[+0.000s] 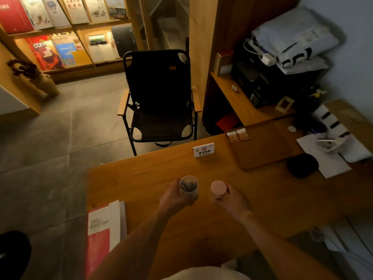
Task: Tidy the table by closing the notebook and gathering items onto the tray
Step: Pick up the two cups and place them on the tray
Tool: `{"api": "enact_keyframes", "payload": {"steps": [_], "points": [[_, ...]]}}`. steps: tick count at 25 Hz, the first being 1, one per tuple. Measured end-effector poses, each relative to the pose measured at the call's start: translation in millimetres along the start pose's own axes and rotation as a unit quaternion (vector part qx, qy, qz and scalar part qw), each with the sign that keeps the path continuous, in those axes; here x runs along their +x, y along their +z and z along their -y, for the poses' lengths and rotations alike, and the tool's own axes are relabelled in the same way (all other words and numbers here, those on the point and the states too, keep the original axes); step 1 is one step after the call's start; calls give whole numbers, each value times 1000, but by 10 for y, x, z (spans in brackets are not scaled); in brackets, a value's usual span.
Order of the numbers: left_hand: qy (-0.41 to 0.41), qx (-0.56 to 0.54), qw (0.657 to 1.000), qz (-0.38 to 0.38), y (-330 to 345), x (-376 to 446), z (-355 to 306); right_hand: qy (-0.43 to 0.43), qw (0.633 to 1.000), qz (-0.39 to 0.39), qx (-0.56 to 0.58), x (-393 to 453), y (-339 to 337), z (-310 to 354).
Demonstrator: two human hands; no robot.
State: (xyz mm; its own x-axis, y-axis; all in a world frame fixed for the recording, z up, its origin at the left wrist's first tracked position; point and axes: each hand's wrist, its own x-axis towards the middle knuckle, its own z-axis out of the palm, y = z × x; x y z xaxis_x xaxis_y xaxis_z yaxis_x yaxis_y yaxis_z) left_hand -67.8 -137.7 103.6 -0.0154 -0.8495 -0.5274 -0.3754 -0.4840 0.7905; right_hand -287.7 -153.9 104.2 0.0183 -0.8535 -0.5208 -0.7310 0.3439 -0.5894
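Observation:
My left hand (175,199) grips a small clear jar (189,187) with dark sticks inside, held above the wooden table (141,178). My right hand (232,201) grips a pink cylindrical lid or container (218,188) just to the jar's right. The brown wooden tray (262,146) lies at the far right of the table with two small packets (237,135) in its far left corner. A closed red and white notebook (104,229) lies at the table's near left edge.
A small no-smoking sign (203,149) stands left of the tray. A black round object (302,165) and white paper (327,158) lie to the tray's right. A black folding chair (159,98) stands beyond the table. A side desk (242,102) holds a printer.

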Motion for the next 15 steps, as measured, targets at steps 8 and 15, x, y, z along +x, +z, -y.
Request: {"api": "enact_keyframes", "payload": {"steps": [8, 15], "points": [[29, 50, 998, 18, 1027, -306, -471, -11, 1000, -22, -4, -399, -806, -958], [37, 96, 994, 21, 1686, -334, -785, 0, 999, -42, 21, -563, -1286, -1530]]}}
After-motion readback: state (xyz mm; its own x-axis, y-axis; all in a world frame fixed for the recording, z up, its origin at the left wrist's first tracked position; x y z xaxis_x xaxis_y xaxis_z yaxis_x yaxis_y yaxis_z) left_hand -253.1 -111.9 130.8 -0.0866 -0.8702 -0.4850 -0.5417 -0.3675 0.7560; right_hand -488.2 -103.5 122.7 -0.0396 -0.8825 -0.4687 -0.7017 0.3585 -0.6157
